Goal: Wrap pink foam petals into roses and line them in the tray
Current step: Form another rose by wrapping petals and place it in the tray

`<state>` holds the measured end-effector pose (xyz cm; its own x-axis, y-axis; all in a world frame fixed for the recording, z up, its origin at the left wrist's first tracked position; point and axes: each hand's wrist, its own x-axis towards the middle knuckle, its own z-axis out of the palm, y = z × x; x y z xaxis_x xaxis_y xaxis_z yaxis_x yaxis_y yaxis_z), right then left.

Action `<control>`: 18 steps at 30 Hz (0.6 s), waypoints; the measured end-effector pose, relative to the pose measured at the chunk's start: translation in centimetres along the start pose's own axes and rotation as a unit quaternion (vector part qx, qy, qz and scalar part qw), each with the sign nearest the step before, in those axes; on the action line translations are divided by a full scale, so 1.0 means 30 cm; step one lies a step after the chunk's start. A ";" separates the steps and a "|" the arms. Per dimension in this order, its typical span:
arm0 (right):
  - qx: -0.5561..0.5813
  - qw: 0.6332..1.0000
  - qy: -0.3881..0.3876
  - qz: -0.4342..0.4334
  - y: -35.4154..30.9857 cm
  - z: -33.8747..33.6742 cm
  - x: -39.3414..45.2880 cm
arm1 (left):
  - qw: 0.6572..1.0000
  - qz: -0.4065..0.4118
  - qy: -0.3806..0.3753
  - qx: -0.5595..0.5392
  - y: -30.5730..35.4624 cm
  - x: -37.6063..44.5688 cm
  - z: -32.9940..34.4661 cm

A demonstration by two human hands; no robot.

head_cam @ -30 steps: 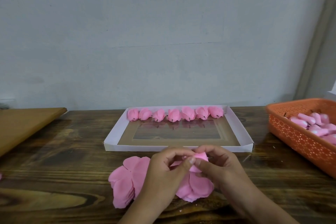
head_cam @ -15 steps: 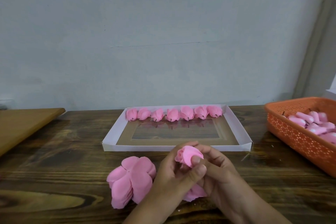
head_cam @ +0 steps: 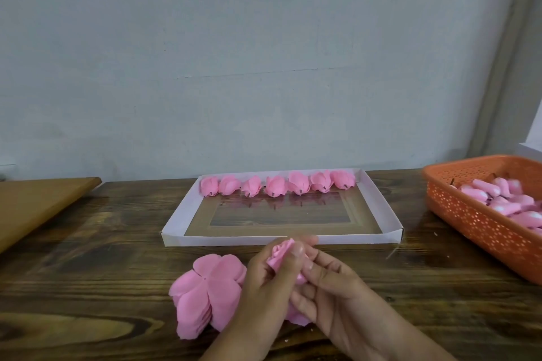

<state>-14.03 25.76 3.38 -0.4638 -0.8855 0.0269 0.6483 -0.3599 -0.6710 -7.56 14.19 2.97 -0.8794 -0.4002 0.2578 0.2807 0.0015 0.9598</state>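
Both hands hold one half-wrapped pink foam rose (head_cam: 281,253) just in front of the white tray (head_cam: 179,236). My left hand (head_cam: 268,287) curls round it from the left, thumb across the bud. My right hand (head_cam: 331,287) cups it from the right and below, fingers bent round the petals. A stack of flat pink foam petals (head_cam: 206,287) lies on the table left of my hands. Several finished pink roses (head_cam: 277,184) stand in a row along the tray's far side.
An orange plastic basket (head_cam: 469,214) with pink rose cores stands at the right edge. A light wooden board (head_cam: 38,202) lies at the far left. The dark wooden table (head_cam: 88,272) ends at a grey wall behind the tray.
My hands have folded the loose petals up round the bud and lifted it; the rose is now tighter and more enclosed in my fingers.
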 end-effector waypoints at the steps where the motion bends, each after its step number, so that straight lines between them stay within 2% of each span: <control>1: -0.012 1.000 0.001 -0.004 -0.001 0.002 -0.002 | 1.000 -0.015 0.010 -0.010 0.006 -0.003 0.002; 4: -0.093 0.995 0.020 -0.040 0.001 0.019 -0.005 | 0.994 -0.076 0.033 -0.073 0.026 -0.004 0.006; 6: -0.202 0.972 0.086 -0.086 0.016 0.018 -0.002 | 0.985 -0.101 0.054 -0.130 0.032 0.006 0.005; 7: -0.277 0.945 0.129 -0.112 0.025 0.015 0.000 | 0.980 -0.110 0.059 -0.155 0.034 0.010 0.006; 9: -0.452 0.853 0.195 -0.172 0.042 -0.006 -0.001 | 0.974 -0.113 0.060 -0.185 0.035 0.016 0.008; 12: -0.640 0.698 0.183 -0.266 0.059 -0.034 -0.008 | 0.973 -0.128 0.050 -0.184 0.036 0.010 0.014; 14: -0.718 0.610 0.161 -0.293 0.065 -0.046 -0.014 | 0.974 -0.140 0.039 -0.174 0.034 0.007 0.016; 15: -0.738 0.585 0.153 -0.299 0.061 -0.051 -0.016 | 0.976 -0.141 0.038 -0.164 0.033 0.007 0.015; 16: -0.744 0.578 0.142 -0.303 0.055 -0.049 -0.017 | 0.977 -0.138 0.040 -0.159 0.033 0.008 0.013; 18: -0.734 0.598 0.107 -0.303 0.046 -0.043 -0.017 | 0.978 -0.133 0.045 -0.156 0.038 0.011 0.011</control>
<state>-13.67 26.11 1.49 -0.5140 -0.6084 0.6047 -0.8342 0.1904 -0.5175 -7.66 14.35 4.18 -0.9040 -0.4270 -0.0213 0.1618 -0.3877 0.9075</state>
